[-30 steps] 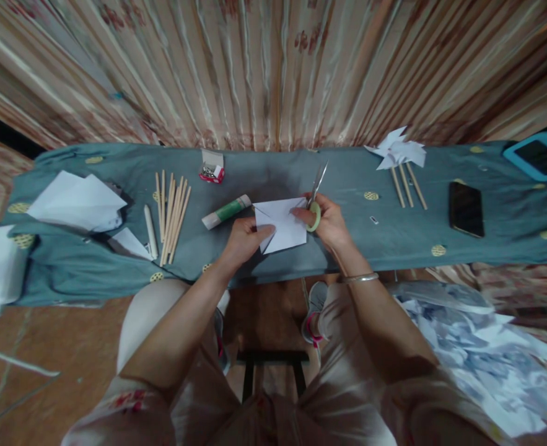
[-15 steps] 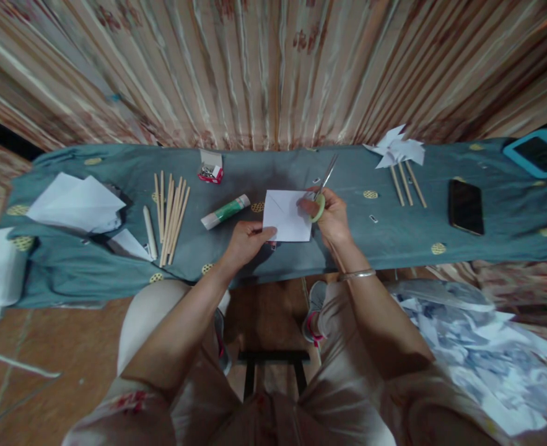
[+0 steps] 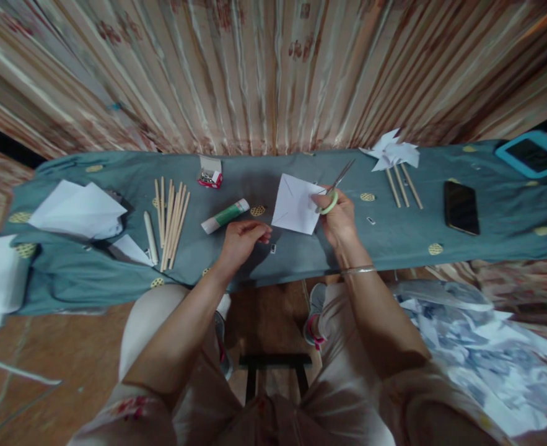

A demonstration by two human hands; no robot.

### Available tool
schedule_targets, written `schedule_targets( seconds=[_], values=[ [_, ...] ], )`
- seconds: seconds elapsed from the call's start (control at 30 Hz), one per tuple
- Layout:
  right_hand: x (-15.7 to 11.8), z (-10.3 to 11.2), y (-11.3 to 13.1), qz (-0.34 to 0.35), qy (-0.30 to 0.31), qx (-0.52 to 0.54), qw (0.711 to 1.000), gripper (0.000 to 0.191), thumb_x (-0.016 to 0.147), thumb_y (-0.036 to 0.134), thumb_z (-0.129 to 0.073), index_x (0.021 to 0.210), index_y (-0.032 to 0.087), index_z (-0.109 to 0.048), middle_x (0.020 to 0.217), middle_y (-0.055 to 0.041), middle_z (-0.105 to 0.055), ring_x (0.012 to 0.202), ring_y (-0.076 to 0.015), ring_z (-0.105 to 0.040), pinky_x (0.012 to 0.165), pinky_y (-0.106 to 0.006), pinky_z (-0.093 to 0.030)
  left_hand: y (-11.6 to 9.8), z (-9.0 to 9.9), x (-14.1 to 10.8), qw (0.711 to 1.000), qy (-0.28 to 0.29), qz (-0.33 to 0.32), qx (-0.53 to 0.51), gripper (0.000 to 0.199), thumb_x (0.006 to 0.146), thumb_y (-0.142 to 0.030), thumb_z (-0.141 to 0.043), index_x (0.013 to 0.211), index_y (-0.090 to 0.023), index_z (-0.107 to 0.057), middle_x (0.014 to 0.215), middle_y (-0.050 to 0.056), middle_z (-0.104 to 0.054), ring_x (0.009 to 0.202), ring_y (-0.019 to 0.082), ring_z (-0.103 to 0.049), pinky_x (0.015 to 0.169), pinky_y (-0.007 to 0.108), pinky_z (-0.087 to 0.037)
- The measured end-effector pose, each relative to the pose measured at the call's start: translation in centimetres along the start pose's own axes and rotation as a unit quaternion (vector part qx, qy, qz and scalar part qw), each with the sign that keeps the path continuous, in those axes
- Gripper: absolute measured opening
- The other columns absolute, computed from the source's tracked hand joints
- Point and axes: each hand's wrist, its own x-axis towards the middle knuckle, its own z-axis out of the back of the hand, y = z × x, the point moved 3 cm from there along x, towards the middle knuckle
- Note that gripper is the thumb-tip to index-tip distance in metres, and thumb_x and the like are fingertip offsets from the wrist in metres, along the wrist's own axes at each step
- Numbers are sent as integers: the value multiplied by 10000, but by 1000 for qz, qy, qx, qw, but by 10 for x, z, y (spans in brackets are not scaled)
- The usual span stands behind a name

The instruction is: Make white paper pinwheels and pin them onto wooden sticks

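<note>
Standing by the cloth-covered table [image 3: 301, 263]: the white paper [image 3: 294, 207], roughly square, is up in front of the person, over the middle of the cloth, tilted a little, with crease or cut lines running in from its corners (too faint to say which). Right hand [image 3: 334, 214] pinches its right edge between thumb and fingers, and has the scissors [image 3: 344, 174] too, green handle at the thumb, blades pointing away past the paper. Left hand [image 3: 248, 240] is just beside the lower left corner, thumb and fingers drawn close, nothing seen between them; whether the tips meet, or brush the paper, I cannot tell. Green-and-white glue stick [image 3: 227, 215] lies beyond the left hand, a small open red box [image 3: 210, 175] farther off, wooden sticks [image 3: 175, 223] to the left; on the right, paper pinwheels [image 3: 391, 150] on sticks. Handling, my judgement: next to no weight, thin, bends readily, dry enough not to slip, easily creased or torn, weakest along those corner lines. Best hold would be a light pinch at an edge, between the lines, with the other hand at the opposite side to stop it flopping.
</note>
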Motion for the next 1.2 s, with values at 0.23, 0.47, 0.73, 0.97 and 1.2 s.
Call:
schedule_targets(
  seconds=[0.23,0.47,0.73,0.97,1.2],
  values=[
    [-9,-21,-8,-29,2,60,998,368,495,336,-843,711,220,-568,648,63,-612,585,-95,-538,588,-246,-464,10,-18,-8,999,29,11,-27,379,525,-458,-860,684,-148,-709,710,44,-718,750,191,-674,735,288,-519],
    [-23,-42,-19,-63,45,59,995,408,465,361,-881,682,217,-567,630,67,-598,574,-89,-522,551,-235,-440,21,-11,-3,993,-84,18,-80,407,596,-482,-817,757,-129,-694,736,44,-708,667,162,-632,607,269,-525],
    [-42,-35,-3,-90,171,-59,979,521,560,626,-817,813,201,-652,626,26,-653,520,-86,-542,478,-212,-402,3,13,6,983,-142,-3,-115,321,615,-392,-775,792,-150,-662,781,52,-713,645,151,-635,530,244,-506],
    [-63,-13,4,-157,381,-157,898,539,582,611,-830,852,168,-683,723,-24,-712,597,-102,-595,553,-210,-470,-3,23,10,976,-174,-4,-131,251,668,-381,-749,772,-166,-671,762,52,-728,646,181,-678,575,299,-563],
    [-73,-7,4,-180,442,-183,859,457,649,561,-812,846,169,-685,700,-5,-680,600,-99,-582,551,-207,-472,-3,20,8,973,-163,14,-163,257,690,-374,-771,810,-177,-658,776,44,-729,674,180,-699,669,328,-604]
  ],
)
